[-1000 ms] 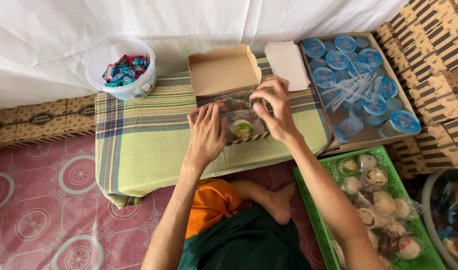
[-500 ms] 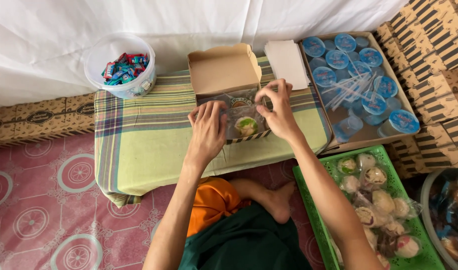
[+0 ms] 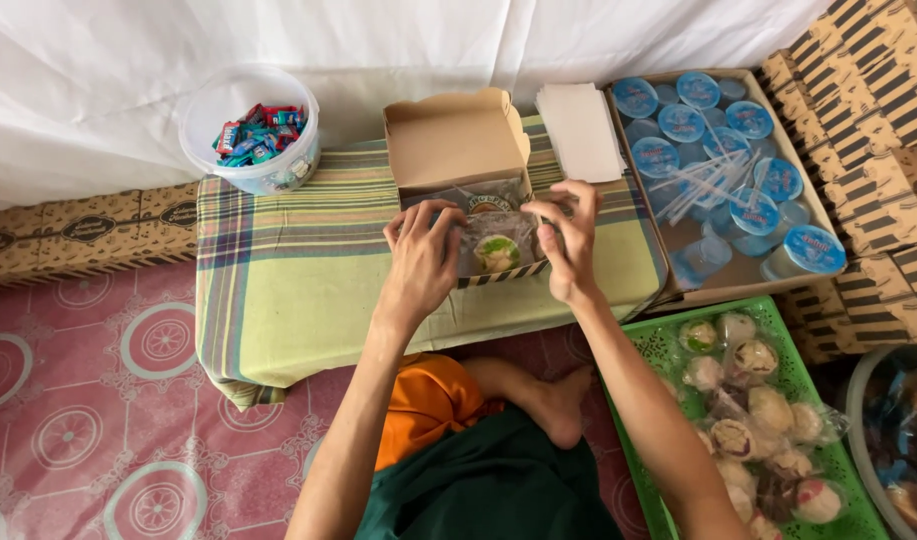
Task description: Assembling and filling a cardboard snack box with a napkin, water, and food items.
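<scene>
Head view: you've got both hands on a wrapped snack (image 3: pixel 497 250), a clear packet w/ a green-and-white piece inside, sitting at the front of the open cardboard box (image 3: pixel 456 150) on the bench (image 3: pixel 298 280). Left hand (image 3: pixel 421 255) has fingers closed on the packet's left edge; right hand (image 3: pixel 568 235) pinches the right edge btw thumb and fingertips. Both are clamped on it, not loose.

To do it well, I'd say: keep the packet flat, press it down evenly from both sides so it seats inside the box walls, and don't crush the soft piece. Keep the wrap's corners clear of the striped front rim, else the lid prob won't close clean.

Counts:
- 1 open box, lid flap up.
- 1 packet in hand; what lies under it I can't tell.
- 1 round tub of wrapped sweets (image 3: pixel 250 128), back left; sweets too many to count.
- 1 stack of white paper sheets (image 3: pixel 578 130) beside the box.
- 1 tray of sealed water cups (image 3: pixel 723 170), approx 10 blue lids visible, plus loose straws.
- 1 green basket (image 3: pixel 678 345) w/ approx a dozen wrapped snacks.
</scene>
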